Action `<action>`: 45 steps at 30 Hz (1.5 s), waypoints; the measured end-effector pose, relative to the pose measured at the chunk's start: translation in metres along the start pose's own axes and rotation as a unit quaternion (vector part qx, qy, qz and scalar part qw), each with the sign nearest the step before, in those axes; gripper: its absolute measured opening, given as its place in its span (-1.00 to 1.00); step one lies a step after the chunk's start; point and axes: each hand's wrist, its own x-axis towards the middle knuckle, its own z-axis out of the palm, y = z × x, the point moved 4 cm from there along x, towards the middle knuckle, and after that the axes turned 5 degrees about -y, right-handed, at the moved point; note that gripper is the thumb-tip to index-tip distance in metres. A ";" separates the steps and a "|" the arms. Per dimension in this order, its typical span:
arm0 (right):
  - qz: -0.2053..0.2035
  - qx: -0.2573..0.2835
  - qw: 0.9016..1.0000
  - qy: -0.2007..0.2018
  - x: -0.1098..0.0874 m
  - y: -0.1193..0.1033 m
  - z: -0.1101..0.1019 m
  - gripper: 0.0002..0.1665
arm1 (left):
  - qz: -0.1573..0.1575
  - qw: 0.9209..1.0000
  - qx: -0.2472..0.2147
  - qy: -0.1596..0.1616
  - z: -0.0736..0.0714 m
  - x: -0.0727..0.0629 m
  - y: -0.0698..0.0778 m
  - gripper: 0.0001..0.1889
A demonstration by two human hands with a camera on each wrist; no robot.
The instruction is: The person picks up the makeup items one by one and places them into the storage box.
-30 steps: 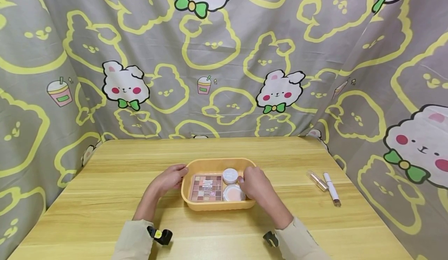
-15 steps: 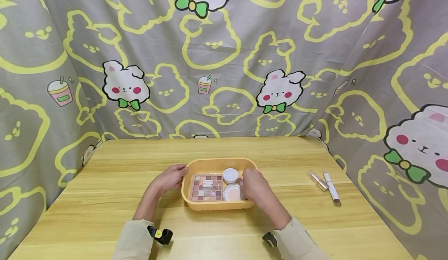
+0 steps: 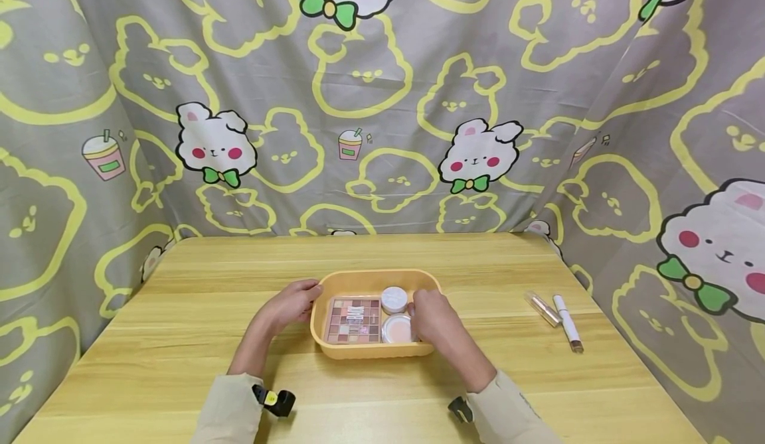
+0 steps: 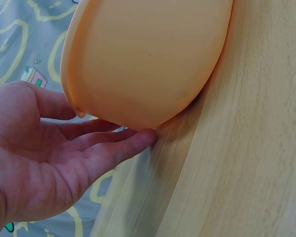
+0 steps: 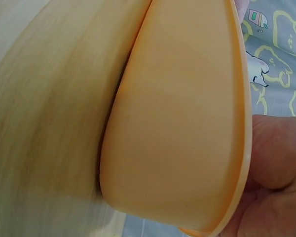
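Note:
An orange plastic basket (image 3: 375,351) sits on the table in the head view. In it lie a makeup palette (image 3: 354,321) with many colour squares, a small round white-lidded jar (image 3: 394,300) and a round compact (image 3: 397,330) with a pale centre. My left hand (image 3: 293,303) holds the basket's left end; in the left wrist view its thumb meets the rim and its fingers lie along the outer wall (image 4: 148,59). My right hand (image 3: 435,314) reaches over the right end, fingers curled down inside beside the jar and compact. I cannot tell whether it holds something; its fingertips are hidden.
To the right on the wooden table (image 3: 502,377) lie a clear tube with a gold-toned part (image 3: 543,309) and a white tube with a brown end (image 3: 568,323). A grey curtain (image 3: 382,192) with cartoon rabbits surrounds the table at the back and sides.
My right hand has shifted very slightly to the left inside the basket, covering a little more of the compact. My left hand and the basket have stayed almost still.

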 end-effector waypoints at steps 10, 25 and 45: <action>-0.019 -0.031 0.999 -0.031 -0.003 -0.003 0.002 -0.67 | 0.003 1.000 -0.002 -0.001 0.001 -0.001 0.000 -0.42; -0.040 -0.059 0.996 -0.047 -0.007 -0.006 0.001 -0.69 | 0.002 1.000 -0.003 -0.002 0.002 0.001 0.001 -0.40; -0.039 -0.060 0.996 -0.056 -0.008 -0.007 0.000 -0.70 | 0.003 1.000 -0.004 -0.003 0.001 0.001 0.000 -0.40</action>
